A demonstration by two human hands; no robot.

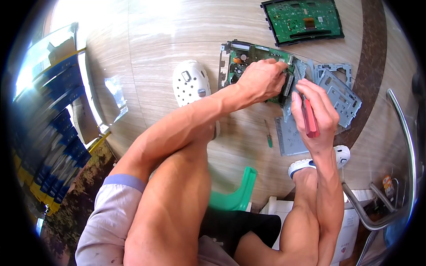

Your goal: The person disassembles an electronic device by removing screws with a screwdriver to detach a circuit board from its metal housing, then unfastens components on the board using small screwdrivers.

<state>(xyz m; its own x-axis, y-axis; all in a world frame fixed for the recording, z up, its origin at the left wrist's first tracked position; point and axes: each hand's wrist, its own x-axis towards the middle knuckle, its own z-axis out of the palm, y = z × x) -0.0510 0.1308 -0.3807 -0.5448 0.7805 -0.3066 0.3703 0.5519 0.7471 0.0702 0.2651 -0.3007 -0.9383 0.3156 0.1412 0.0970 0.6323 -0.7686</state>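
Note:
My left hand [265,80] is closed on a green circuit board [242,60] set in a metal frame on the floor; its fingertips are partly hidden near the board's right side. My right hand [321,111] is wrapped round the red handle of a screwdriver [310,119]. The screwdriver's thin shaft points up towards the right end of the board; whether its tip touches anything is too small to tell. Beneath and beside my right hand lie a perforated metal plate [344,98] and a flat grey metal cover [290,139].
A second green board in a black frame [306,22] lies at the top right. A small green-handled screwdriver [269,138] rests on the tiled floor. White clogs [191,82] are on my feet. A green plastic stool [235,195] is beneath me, and a curved metal rail [406,133] stands right.

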